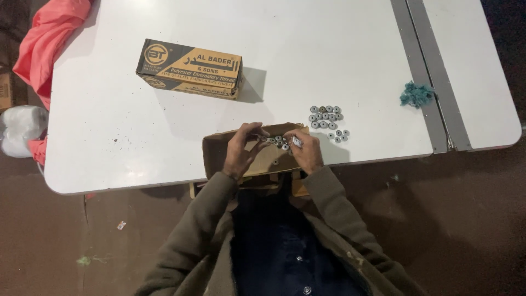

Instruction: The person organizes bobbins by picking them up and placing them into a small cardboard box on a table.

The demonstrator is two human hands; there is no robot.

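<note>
silver discs on a white tabletop

white tabletop (137, 142) with grey strips; tan-and-black box (189, 68); plain brown carton (219, 151); silver discs (326, 118); teal thread tuft (416, 94); coral-pink cloth (46, 38); olive sleeves.

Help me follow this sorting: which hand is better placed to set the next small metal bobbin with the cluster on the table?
Probably the right hand: it lies nearer the cluster and seems to pinch a small piece. The left hand is over the open box, farther away.

The glossy white rectangular table (339, 49) is brightly lit from above, while the brown floor (455, 230) lies dim. The printed brown cardboard box (189, 68) casts a soft shadow rightward. Detail is slightly soft, grainy in the dark corners.
</note>
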